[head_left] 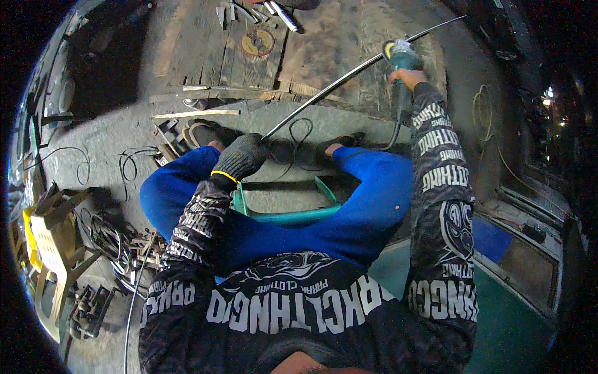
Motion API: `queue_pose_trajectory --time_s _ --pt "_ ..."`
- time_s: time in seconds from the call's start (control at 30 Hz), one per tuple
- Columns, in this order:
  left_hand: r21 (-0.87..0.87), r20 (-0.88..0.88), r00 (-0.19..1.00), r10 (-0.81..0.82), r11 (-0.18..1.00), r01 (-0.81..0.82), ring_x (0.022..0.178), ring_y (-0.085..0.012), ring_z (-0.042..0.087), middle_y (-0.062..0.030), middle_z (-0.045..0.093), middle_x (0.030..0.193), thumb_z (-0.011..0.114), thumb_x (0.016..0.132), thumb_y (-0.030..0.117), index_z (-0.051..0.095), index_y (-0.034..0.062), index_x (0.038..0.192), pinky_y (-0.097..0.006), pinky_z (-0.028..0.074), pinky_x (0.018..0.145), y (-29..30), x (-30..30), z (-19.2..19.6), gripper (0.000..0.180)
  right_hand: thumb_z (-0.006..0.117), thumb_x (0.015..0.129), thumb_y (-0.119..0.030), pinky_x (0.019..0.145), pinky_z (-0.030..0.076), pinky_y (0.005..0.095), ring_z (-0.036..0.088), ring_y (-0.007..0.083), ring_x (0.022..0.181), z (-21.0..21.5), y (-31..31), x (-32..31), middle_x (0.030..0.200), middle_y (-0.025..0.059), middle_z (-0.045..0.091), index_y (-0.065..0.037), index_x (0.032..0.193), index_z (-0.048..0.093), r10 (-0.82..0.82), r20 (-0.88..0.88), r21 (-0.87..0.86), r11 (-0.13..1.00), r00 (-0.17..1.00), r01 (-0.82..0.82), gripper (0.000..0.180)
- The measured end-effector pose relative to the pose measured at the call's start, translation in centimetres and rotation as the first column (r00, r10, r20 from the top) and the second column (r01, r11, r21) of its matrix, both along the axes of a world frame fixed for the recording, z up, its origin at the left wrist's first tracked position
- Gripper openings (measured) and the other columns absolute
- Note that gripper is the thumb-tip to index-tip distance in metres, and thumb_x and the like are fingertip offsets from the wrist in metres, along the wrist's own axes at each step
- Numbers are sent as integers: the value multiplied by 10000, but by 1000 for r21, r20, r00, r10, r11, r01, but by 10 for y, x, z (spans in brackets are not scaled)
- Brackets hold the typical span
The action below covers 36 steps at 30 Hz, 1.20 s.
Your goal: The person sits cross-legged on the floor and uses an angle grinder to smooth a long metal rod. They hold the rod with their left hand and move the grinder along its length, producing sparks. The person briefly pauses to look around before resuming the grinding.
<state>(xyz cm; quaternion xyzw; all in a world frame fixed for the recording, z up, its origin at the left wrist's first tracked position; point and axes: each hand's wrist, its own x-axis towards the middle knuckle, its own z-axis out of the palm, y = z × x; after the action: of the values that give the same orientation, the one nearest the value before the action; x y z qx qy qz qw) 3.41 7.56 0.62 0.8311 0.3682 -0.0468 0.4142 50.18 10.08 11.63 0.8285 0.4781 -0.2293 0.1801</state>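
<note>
My left hand, in a dark grey knit glove with a yellow cuff edge, is closed round the near end of a long thin metal rod. The rod slants away to the far right, across the edge of the wooden boards. My bare right hand grips a teal angle grinder by its body. The grinder's pale disc is at the rod's far part; whether the two touch I cannot tell. From the grinder a cord hangs toward my right knee.
Worn wooden boards lie ahead, bearing a round disc and several metal offcuts. A teal frame is between my legs. Loose cable and a cream plastic chair are at left. A wood strip lies before my left foot.
</note>
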Motion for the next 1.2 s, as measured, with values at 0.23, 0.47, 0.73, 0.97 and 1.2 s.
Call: queue_pose_trajectory --time_s 0.23,0.47,0.73,0.97,1.2 --pt "106 66 997 -35 994 28 749 -416 577 -226 599 766 517 873 225 614 17 868 -493 455 656 0 1 6 229 721 529 -485 818 455 341 589 274 972 -11 1 23 1047 178 630 -61 917 694 -75 -24 105 991 997 77 575" --pt "53 45 999 -8 999 6 781 -413 579 -221 606 810 512 861 188 609 18 873 -491 465 695 -6 -5 -11 197 779 502 -405 763 479 336 618 257 895 -32 -16 -19 976 175 648 49 816 675 -341 -179 298 875 923 381 562" --pt "83 99 986 -136 988 128 890 -446 586 -285 609 911 470 840 256 626 -35 889 -497 466 783 -9 -12 -62 333 768 527 -371 734 493 344 636 283 803 -33 -48 -77 866 182 660 32 832 667 -229 -113 295 922 967 252 515" --pt "144 83 981 -174 976 161 895 -433 595 -280 618 916 470 818 243 631 -40 900 -482 469 800 -7 -12 -82 336 781 491 -332 744 505 343 647 271 819 -27 -73 -133 883 203 659 82 797 654 -376 -134 393 829 917 398 530" --pt "264 69 979 -194 950 170 793 -373 605 -209 610 817 549 754 202 619 21 773 -455 481 712 -9 -10 -79 194 799 457 -296 731 509 346 651 290 827 1 -90 -183 902 222 657 120 822 643 -349 -284 246 874 893 420 575"
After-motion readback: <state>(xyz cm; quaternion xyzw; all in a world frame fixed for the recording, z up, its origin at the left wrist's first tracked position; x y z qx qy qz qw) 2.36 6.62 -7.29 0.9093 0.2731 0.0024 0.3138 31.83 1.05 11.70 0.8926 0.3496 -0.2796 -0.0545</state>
